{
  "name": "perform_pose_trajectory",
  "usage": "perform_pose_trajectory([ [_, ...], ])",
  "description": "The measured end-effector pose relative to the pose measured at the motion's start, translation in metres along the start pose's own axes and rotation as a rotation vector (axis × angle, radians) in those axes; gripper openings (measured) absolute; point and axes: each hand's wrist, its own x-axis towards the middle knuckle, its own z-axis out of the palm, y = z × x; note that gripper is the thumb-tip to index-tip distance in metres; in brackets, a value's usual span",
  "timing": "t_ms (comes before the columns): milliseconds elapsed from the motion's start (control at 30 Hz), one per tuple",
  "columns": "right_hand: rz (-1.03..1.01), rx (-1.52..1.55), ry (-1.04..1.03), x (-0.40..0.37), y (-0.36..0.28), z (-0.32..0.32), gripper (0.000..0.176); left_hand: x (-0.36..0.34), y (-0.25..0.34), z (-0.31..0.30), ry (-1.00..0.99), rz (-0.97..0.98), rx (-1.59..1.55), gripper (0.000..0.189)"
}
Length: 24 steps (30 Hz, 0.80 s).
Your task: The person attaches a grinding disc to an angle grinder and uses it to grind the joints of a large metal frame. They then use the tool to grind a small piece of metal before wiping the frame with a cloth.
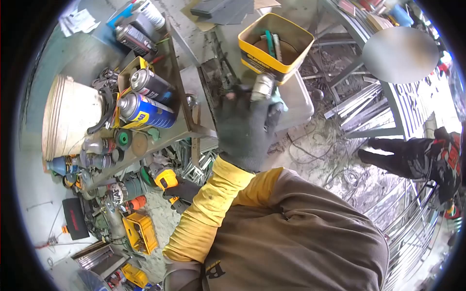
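My left hand (245, 128), in a dark glove, reaches up in front of the yellow-rimmed bucket (247, 52). A pale, worn cylindrical piece (262, 87) shows at its fingers, which are blurred, so whether they grip it is unclear. A greenish cloth-like scrap (278, 101) is beside them. Lower left, my right hand (183, 193) comes out from under my left forearm, also gloved, and is closed on a yellow and black power tool (166, 179). A green-edged disc (146, 175) shows at the tool's far end.
To the left, a metal bench (182, 121) bears a blue spray can (148, 110), other cans and a white bucket (73, 116). Yellow crates (140, 233) are below. Metal bars and cables (310, 145) cover the floor at right. Another person (417, 157) is at the right edge.
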Motion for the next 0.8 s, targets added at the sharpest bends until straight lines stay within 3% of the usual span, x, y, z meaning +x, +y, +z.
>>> perform_pose_trajectory([
  [200,-0.028,-0.069,0.057,-0.003,-0.03,-0.031,0.027,-0.005,-0.016,-0.027,0.13,-0.105,0.041,0.064],
  [300,0.064,-0.108,0.05,-0.001,-0.027,-0.042,0.028,-0.041,-0.033,-0.066,0.251,-0.258,-0.171,0.058],
  [367,0.192,-0.129,0.006,0.006,-0.005,-0.038,0.029,-0.087,-0.044,-0.096,0.242,-0.492,-0.092,0.053],
  [433,0.36,-0.144,-0.081,0.016,0.028,-0.026,0.03,-0.132,-0.052,-0.122,0.372,-0.696,-0.056,0.045],
  [467,0.447,-0.149,-0.134,0.018,0.046,-0.016,0.03,-0.156,-0.042,-0.138,0.372,-0.93,-0.065,0.042],
  [600,0.728,-0.281,-0.302,0.009,0.107,0.025,0.032,-0.263,-0.014,-0.145,0.546,-1.454,0.074,0.055],
  [700,0.895,-0.376,-0.266,-0.007,0.119,0.039,0.029,-0.304,0.03,-0.138,0.476,-1.531,0.306,0.066],
  [767,0.944,-0.546,-0.331,-0.029,0.118,0.074,0.028,-0.325,0.054,-0.132,0.557,-1.848,-0.017,0.066],
  [800,1.029,-0.514,-0.432,-0.042,0.113,0.092,0.031,-0.344,0.068,-0.114,0.668,-1.831,0.02,0.064],
])
